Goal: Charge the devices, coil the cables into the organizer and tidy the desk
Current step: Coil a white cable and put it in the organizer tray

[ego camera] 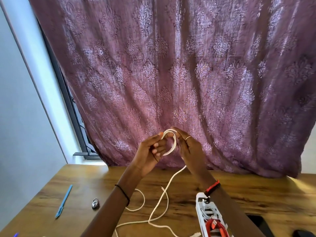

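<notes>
Head view. Held a small loop of white cable (174, 142) up at centre frame, pinched at its top by the left hand (148, 151) and gripped on the far side by the right hand (189, 147). Trailed slack down onto the desk (256, 194) at lower centre, just left of the organizer (199, 211). Looked light, limp and springy; probably best pinched where the turns cross.
</notes>
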